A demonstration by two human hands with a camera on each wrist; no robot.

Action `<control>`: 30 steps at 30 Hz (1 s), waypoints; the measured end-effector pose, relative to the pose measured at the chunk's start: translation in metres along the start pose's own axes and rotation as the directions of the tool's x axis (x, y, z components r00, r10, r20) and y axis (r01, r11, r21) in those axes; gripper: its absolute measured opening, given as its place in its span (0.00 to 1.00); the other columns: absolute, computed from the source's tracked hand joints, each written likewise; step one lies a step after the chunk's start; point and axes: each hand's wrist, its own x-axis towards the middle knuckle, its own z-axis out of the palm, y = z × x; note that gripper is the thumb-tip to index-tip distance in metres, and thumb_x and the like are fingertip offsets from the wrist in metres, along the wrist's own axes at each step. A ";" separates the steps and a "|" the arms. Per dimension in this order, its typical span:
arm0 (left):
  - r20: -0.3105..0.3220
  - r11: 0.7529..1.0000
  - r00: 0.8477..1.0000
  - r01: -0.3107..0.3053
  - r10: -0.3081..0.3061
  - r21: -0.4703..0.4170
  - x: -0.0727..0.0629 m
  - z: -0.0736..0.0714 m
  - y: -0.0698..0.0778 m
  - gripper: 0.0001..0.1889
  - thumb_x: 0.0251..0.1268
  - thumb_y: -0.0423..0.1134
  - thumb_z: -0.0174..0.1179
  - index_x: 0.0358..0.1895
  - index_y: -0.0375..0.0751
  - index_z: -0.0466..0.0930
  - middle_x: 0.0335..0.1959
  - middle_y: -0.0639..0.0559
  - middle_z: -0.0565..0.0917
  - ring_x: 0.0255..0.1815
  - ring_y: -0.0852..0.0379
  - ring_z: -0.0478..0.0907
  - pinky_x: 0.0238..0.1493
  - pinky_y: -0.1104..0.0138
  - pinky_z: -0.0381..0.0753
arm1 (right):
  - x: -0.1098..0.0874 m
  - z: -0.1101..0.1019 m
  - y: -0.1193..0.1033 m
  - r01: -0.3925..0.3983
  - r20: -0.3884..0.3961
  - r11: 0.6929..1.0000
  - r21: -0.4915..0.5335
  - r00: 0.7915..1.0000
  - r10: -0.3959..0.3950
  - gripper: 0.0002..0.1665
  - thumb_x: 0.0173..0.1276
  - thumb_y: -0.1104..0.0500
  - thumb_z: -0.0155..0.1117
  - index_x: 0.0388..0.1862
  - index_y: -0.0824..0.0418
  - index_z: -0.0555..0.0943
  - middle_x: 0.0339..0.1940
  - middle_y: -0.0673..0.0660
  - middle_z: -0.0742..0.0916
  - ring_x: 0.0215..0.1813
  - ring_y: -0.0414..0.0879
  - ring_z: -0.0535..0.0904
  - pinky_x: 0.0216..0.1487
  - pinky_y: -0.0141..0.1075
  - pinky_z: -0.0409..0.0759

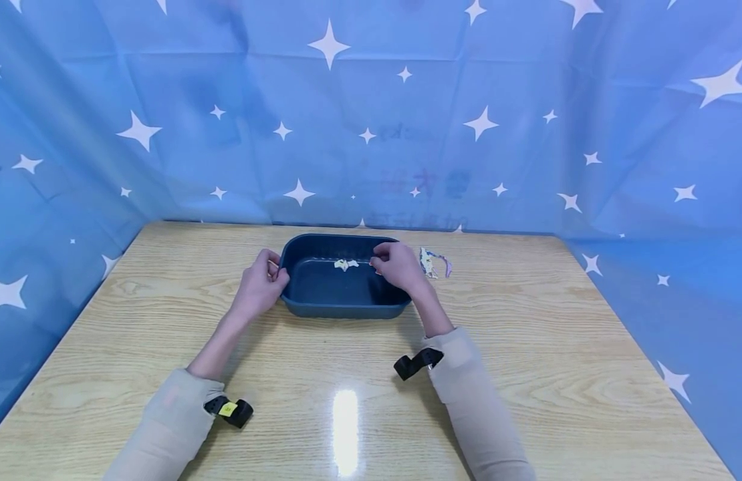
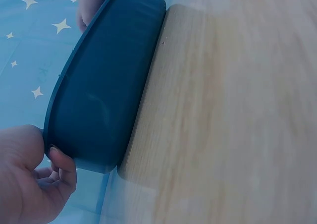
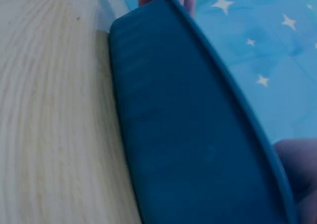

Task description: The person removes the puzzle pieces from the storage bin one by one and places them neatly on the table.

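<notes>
A dark blue rectangular plastic basin [image 1: 341, 311] with rounded corners stands on the wooden table. My left hand [image 1: 261, 282] grips its left end by the rim, the thumb at the edge and the fingers curled outside, as the left wrist view also shows. Over the basin's right end reaches my right hand [image 1: 401, 267], its fingers bent inside the rim. A small white and orange scrap shows at its fingertips, mostly hidden. On the basin's floor lies a crumpled whitish scrap [image 1: 345, 264]. The right wrist view shows mainly the basin's outer wall [image 3: 173, 115], hiding the fingertips.
Just right of the basin, a crumpled white and purple scrap [image 1: 428, 262] lies on the wooden table [image 1: 557, 347]. A blue curtain with white stars [image 1: 347, 133] hangs behind the table and along its sides. Each sleeve carries a black wrist camera.
</notes>
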 end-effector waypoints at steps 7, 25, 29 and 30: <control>0.000 1.000 1.000 0.008 -0.008 -0.007 0.000 -0.001 0.000 0.11 0.71 0.32 0.51 0.51 0.30 0.69 0.30 0.46 0.76 0.25 0.52 0.71 0.28 0.64 0.71 | 0.005 0.015 0.002 -0.027 0.013 0.995 -0.094 1.000 0.028 0.16 0.74 0.64 0.59 0.56 0.70 0.82 0.47 0.64 0.86 0.47 0.53 0.82 0.52 0.44 0.79; 0.009 1.000 1.000 0.025 -0.025 -0.013 0.000 0.001 0.001 0.12 0.70 0.32 0.51 0.52 0.29 0.69 0.30 0.46 0.76 0.23 0.53 0.71 0.25 0.65 0.71 | 0.006 0.024 0.000 -0.101 0.028 0.977 -0.190 0.994 0.108 0.21 0.65 0.65 0.72 0.56 0.70 0.82 0.55 0.64 0.84 0.57 0.54 0.80 0.57 0.45 0.79; 0.012 1.000 1.000 0.024 -0.024 -0.017 -0.001 0.000 0.001 0.12 0.71 0.32 0.50 0.52 0.29 0.69 0.30 0.46 0.76 0.23 0.53 0.71 0.25 0.66 0.70 | 0.005 0.022 -0.002 -0.168 0.035 0.973 -0.156 0.984 0.175 0.22 0.61 0.61 0.77 0.51 0.69 0.83 0.55 0.63 0.84 0.52 0.53 0.80 0.52 0.43 0.80; 0.012 1.000 1.000 0.025 -0.024 -0.018 -0.001 0.000 0.001 0.11 0.71 0.32 0.50 0.52 0.29 0.68 0.30 0.46 0.76 0.23 0.53 0.71 0.25 0.66 0.70 | 0.005 0.022 -0.003 -0.180 0.036 0.973 -0.141 0.982 0.187 0.20 0.60 0.61 0.78 0.48 0.68 0.83 0.53 0.62 0.84 0.49 0.52 0.81 0.49 0.42 0.81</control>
